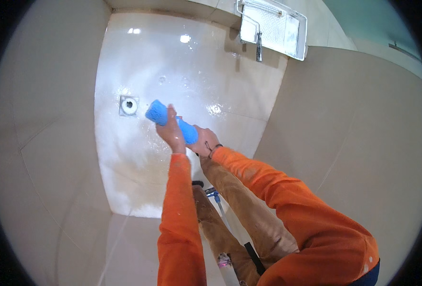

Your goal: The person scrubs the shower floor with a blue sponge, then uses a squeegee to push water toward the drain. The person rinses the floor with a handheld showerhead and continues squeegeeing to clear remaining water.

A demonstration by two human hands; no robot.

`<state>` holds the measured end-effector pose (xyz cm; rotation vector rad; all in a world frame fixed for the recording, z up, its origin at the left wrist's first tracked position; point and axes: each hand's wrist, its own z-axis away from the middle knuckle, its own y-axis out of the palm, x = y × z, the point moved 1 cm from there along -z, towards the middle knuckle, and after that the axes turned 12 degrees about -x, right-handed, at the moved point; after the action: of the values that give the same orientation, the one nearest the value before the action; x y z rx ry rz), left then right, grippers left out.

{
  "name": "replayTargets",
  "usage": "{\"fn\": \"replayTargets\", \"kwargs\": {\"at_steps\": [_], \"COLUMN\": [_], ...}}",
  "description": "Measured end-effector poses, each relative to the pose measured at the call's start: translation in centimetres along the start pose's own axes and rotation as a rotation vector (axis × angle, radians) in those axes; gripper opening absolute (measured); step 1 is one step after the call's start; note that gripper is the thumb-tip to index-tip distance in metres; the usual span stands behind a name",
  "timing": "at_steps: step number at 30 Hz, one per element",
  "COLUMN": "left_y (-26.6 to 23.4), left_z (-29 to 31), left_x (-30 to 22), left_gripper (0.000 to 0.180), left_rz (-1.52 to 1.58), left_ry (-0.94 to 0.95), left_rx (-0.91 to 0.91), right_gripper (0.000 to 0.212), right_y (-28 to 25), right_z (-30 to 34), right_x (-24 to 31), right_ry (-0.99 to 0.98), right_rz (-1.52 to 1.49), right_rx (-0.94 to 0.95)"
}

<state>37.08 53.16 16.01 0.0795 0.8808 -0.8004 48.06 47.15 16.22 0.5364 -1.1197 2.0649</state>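
A blue fuzzy paint roller cover (189,131) is held at a slant over the wet floor, its far end pointing up and left. My left hand (172,133) is closed round its middle, thumb lying across the blue nap. At the nearer, lower end my right hand (205,139) grips the same cover, with a dark band round that wrist. Its fingers are partly hidden behind the cover and palm. Just left of the cover's far end, a floor drain (129,106) with a white ring and dark hole is set in the floor.
Whitish water covers the sunken floor (239,95). A white paint tray (294,35) rests on the ledge at the far right, a roller frame (258,45) hanging over its edge. Tiled walls rise on both sides. Between my legs are a blue fitting (212,193) and a pale pole (226,269).
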Motion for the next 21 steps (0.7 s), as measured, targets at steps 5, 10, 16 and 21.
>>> {"fn": "replayTargets", "kwargs": {"at_steps": [5, 10, 16, 21], "left_y": [-0.1, -3.7, -6.9, -8.5], "left_z": [-0.1, -1.8, -4.3, -6.6], "left_x": [2.9, 3.3, 4.6, 7.2], "left_gripper": [0.055, 0.059, 0.044, 0.044], "left_rz": [0.124, 0.242, 0.608, 0.809], "left_ry": [-0.262, -0.511, -0.704, -0.769], "left_rx": [0.149, 0.113, 0.166, 0.141], "right_gripper": [0.072, 0.075, 0.071, 0.036], "right_y": [-6.7, -23.4, -28.1, -27.6], "right_z": [-3.6, -24.9, -37.6, -41.9], "right_x": [-1.5, -12.0, -19.2, -27.4], "right_ry": [-0.048, -0.117, 0.319, 0.012], "right_rz": [-0.114, 0.386, 1.032, 0.704], "right_rx": [0.539, -0.626, -0.706, -0.705]}}
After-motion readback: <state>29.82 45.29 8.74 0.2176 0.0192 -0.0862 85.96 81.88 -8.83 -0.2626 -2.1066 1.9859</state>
